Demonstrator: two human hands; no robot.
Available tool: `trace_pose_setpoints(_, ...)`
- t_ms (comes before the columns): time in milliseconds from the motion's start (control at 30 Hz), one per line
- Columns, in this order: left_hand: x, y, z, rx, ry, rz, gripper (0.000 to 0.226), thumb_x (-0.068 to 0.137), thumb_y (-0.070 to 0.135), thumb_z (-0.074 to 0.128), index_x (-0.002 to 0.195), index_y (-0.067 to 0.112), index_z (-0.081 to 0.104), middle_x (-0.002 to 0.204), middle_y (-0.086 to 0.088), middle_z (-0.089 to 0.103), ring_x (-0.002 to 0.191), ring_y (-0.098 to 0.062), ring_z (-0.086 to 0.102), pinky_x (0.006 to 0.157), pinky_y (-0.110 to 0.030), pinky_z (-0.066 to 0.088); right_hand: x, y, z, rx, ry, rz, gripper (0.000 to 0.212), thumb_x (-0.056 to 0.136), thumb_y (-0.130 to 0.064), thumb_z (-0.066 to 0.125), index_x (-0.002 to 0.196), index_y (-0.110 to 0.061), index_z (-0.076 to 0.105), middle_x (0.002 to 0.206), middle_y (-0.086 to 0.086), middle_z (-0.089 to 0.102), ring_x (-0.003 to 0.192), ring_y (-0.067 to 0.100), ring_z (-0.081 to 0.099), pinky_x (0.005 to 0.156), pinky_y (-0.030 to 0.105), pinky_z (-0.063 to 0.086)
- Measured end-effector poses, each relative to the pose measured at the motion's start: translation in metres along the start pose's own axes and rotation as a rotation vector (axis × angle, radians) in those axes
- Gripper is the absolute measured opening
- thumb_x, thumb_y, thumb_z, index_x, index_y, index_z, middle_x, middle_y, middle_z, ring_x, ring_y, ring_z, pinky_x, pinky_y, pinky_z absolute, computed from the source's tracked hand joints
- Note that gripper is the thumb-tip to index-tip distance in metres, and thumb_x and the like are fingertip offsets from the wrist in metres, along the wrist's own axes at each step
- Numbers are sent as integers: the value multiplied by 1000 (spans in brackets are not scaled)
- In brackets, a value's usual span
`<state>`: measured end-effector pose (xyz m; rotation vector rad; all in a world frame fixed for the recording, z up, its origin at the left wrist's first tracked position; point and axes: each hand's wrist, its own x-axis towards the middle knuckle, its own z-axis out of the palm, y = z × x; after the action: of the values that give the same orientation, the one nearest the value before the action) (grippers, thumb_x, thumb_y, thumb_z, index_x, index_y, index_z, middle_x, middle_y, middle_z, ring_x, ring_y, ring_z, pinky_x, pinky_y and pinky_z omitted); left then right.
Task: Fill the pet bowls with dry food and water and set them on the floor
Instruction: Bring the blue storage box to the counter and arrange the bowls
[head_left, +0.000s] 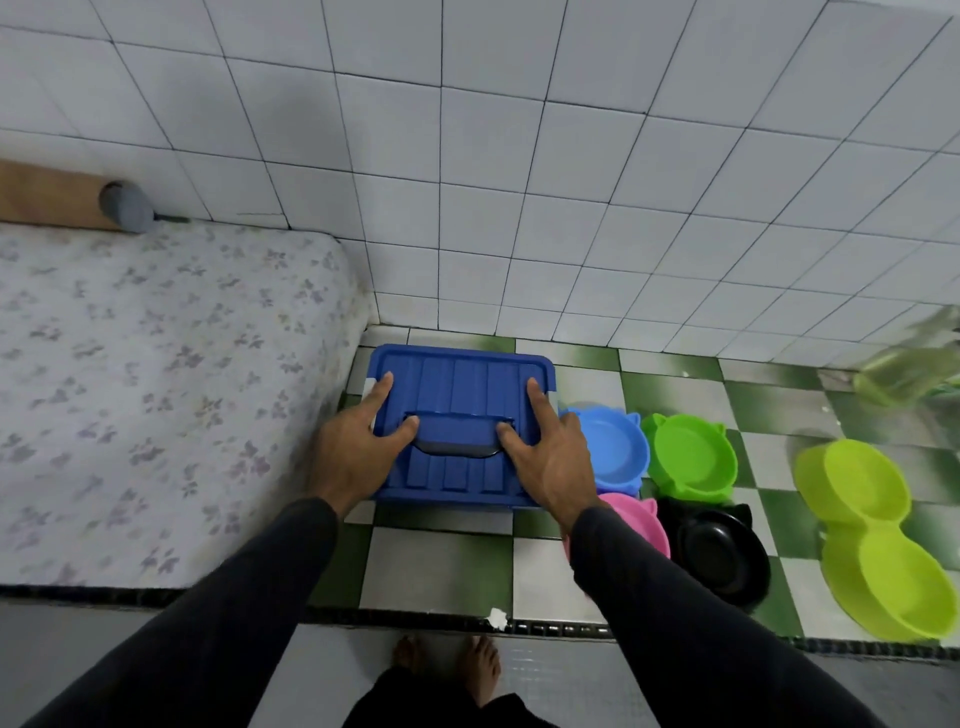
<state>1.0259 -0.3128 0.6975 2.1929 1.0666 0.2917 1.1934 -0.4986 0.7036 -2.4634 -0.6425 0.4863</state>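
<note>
Pressing flat on the blue bin lid (462, 384), both hands (358, 447) spread open, bin's long axis running left-right, bowls (691, 457) beside

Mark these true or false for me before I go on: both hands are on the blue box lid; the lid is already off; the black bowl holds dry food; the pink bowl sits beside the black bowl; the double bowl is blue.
1. Both hands, left hand and right hand, rest on the blue box lid. True.
2. The lid is already off. False: it sits on the box.
3. The black bowl holds dry food. False: it looks empty.
4. The pink bowl sits beside the black bowl. True.
5. The double bowl is blue. False: it is lime green.
</note>
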Motion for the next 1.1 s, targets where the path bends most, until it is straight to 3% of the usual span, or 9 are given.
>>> trace_pose_setpoints(100, 17, -3, 3, 14, 16, 26, 75, 95, 61, 58, 160, 41, 25, 127, -10, 64, 101, -18, 60, 89, -36, 55, 14, -4, 0, -5, 4, -12, 78, 93, -69, 50, 157, -52, 10, 123, 11, 45, 108, 30, 55, 96, 42, 48)
trace_pose_setpoints(233, 38, -10, 10, 42, 13, 20, 77, 95, 64, 56, 161, 41, 23, 132, -7, 62, 113, -22, 60, 93, -33, 52, 30, -6, 1, 40, -12, -26, 78, 93, -67, 53, 157, -52, 12, 115, 6, 43, 98, 21, 49, 90, 37, 47)
trace_pose_setpoints(667, 73, -17, 18, 57, -12, 28, 78, 95, 69, 51, 161, 45, 17, 121, -7, 60, 103, -20, 58, 88, -36, 54, 63, -8, 10, 85, -12, -8, 78, 94, -63, 55, 157, -53, 11, 115, 4, 42, 100, 22, 52, 90, 35, 50)
trace_pose_setpoints(800, 76, -11, 17, 81, -22, 4, 77, 95, 67, 52, 161, 46, 20, 126, -6, 50, 113, -23, 54, 91, -30, 43, 66, -10, 10, 70, -6, -6, 78, 93, -62, 56, 157, -54, 11, 115, 4, 43, 100, 23, 52, 88, 35, 50)
trace_pose_setpoints(1100, 80, -15, 18, 59, -49, 23, 78, 96, 66, 52, 161, 44, 17, 126, -8, 53, 112, -23, 54, 93, -32, 45, 69, -11, 9, 22, -35, -2, 80, 94, -63, 54, 157, -52, 7, 122, 5, 42, 99, 22, 52, 88, 37, 52)
